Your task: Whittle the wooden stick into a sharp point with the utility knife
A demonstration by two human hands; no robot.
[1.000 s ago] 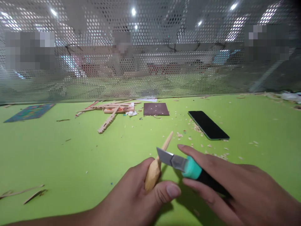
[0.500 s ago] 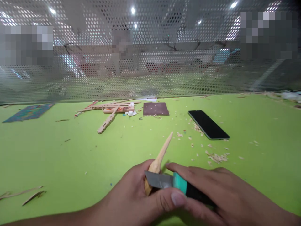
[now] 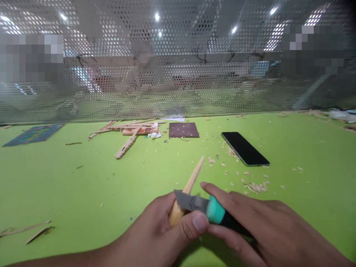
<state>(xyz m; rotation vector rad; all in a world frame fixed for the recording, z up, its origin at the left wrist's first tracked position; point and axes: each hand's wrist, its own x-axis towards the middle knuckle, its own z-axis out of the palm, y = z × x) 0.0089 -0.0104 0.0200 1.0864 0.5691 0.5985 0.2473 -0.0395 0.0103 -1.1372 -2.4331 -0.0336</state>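
My left hand [image 3: 164, 226] is closed around the thick lower end of a pale, tapered wooden stick [image 3: 194, 175], whose pointed tip slants up and away from me. In my right hand [image 3: 267, 226] is a carving knife [image 3: 215, 211] with a black and teal handle and a short, wide grey blade. The blade lies across the stick, just above the left hand's grip. My left thumb rests against the blade near the teal collar. The right index finger reaches forward along the far side of the handle.
A black phone [image 3: 245, 148] lies at the right with wood shavings [image 3: 256, 186] near it. Further back are a brown sandpaper square [image 3: 184, 130], several carved sticks [image 3: 128, 145] and a patterned blue card [image 3: 35, 134]. A perforated metal screen [image 3: 178, 81] closes the far edge of the green table.
The knife blade has moved up along the stick, away from me, and its angle has turned a little. My left thumb has shifted forward with it. The stick stays in the left hand.
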